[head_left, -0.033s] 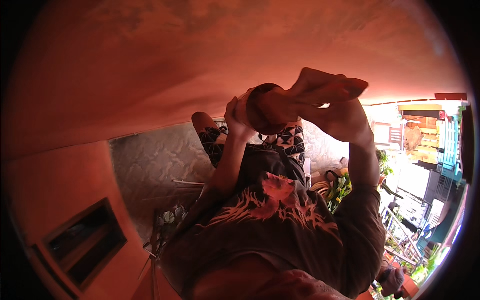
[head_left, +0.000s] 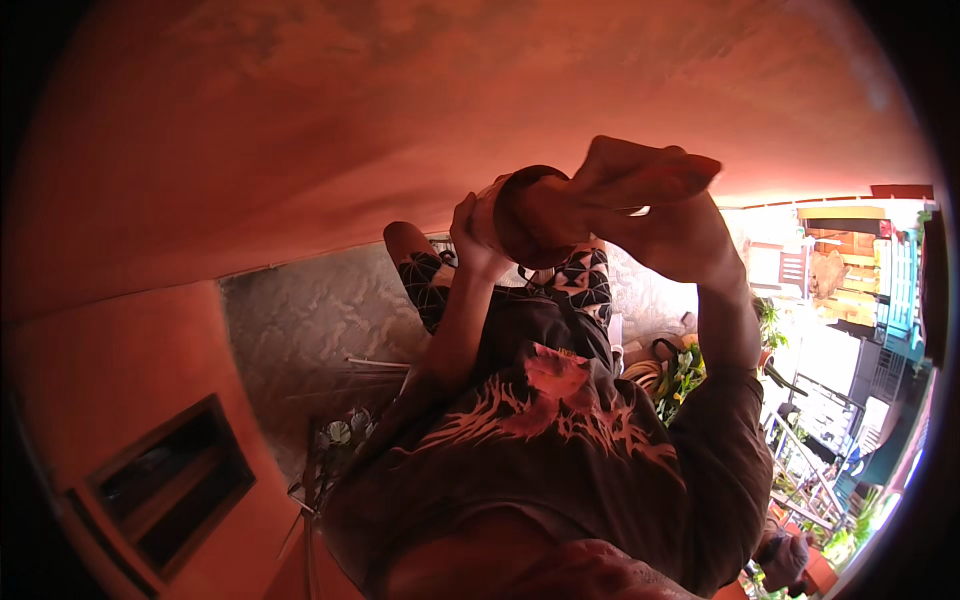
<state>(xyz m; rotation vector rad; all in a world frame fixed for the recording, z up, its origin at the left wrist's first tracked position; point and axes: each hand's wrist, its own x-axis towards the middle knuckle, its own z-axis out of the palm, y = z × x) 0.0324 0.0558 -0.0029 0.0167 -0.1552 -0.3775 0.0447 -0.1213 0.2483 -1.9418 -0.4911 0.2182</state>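
— Up by the red wall, both hands are raised on a dark round pot [head_left: 530, 215]. Anything changed from the picture before?

— Nothing I can see; same pose, same spot.

— The grip?

— The left hand [head_left: 475, 240] curls its fingers round the pot's near side. The right hand [head_left: 650, 195] lies flat over its far side, fingers stretched out together.

— What's unclear?

— The pot's far side is hidden by that hand. The plants [head_left: 680, 375] below are blurred.

You have no packages, labels or screens in front of you. At your far right, a yellow board [head_left: 840, 212] and a red one [head_left: 900, 191] may be signs; it's too small to tell.
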